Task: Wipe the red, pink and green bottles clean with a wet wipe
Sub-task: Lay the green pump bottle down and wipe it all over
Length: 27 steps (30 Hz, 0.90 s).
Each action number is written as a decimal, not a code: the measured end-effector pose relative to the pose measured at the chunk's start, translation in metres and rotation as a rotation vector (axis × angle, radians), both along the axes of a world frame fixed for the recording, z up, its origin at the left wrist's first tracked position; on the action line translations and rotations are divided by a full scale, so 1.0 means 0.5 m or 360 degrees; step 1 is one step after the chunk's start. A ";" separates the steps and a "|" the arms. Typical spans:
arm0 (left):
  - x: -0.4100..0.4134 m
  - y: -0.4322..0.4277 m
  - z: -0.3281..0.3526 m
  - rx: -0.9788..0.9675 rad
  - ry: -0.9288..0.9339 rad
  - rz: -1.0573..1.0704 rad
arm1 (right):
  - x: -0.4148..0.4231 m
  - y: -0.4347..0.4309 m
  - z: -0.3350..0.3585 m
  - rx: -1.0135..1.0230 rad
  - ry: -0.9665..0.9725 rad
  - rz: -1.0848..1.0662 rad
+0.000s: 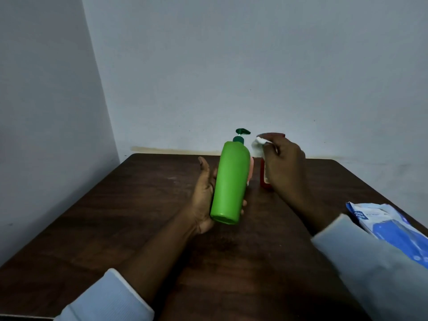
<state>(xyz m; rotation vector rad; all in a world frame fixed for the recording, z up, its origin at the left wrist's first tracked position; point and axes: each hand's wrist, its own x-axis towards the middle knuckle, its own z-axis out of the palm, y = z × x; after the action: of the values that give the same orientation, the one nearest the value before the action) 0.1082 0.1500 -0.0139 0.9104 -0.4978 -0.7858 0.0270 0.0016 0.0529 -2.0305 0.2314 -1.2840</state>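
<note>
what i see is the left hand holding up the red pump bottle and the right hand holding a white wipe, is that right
Not quite. In the head view the left hand holds up the green pump bottle, not the red one; the right hand does hold a white wipe.

Plain room corner, likely a home. Bare pale walls [254, 66]. Dark wooden surface [139, 205] pushed against them.
</note>
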 end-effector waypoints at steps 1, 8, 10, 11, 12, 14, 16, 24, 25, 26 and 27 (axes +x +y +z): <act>0.002 -0.001 -0.003 0.0029 -0.0014 -0.0019 | 0.019 -0.008 -0.001 -0.0147 0.0047 -0.0047; 0.009 0.011 0.005 -0.0069 0.0185 0.0207 | -0.019 0.093 -0.066 -0.0839 0.0598 0.0803; 0.017 0.014 0.011 -0.0112 0.0236 0.0323 | -0.060 0.117 -0.073 -0.0862 0.0608 0.0875; 0.019 0.014 0.013 -0.0125 0.0269 0.0350 | -0.082 0.120 -0.071 -0.0796 0.0588 0.0946; 0.022 0.012 0.014 -0.0140 0.0310 0.0350 | -0.101 0.119 -0.061 -0.0638 0.0567 0.1035; 0.023 0.011 0.019 -0.0187 0.0408 0.0293 | -0.126 0.106 -0.040 -0.0167 0.0469 0.1099; 0.027 0.012 0.025 -0.0215 0.0500 0.0255 | -0.113 0.076 -0.038 0.0052 0.0203 0.0807; 0.033 0.015 0.026 -0.0066 0.0673 0.0103 | -0.057 0.098 -0.118 -0.1946 -0.0058 0.0305; 0.036 0.020 0.024 -0.0029 0.0707 0.0002 | -0.050 0.101 -0.125 -0.2147 -0.0040 0.0296; 0.036 0.024 0.025 -0.0009 0.0722 -0.0064 | -0.045 0.098 -0.128 -0.2256 -0.0031 0.0284; 0.040 0.027 0.023 -0.0016 0.0728 -0.0066 | -0.042 0.092 -0.129 -0.2293 -0.0023 0.0265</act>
<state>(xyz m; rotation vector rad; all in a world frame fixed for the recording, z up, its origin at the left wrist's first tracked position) 0.1280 0.1634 -0.0025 0.6833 -0.1187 -0.9946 0.0059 0.0476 -0.0118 -3.0204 -1.1801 -1.4957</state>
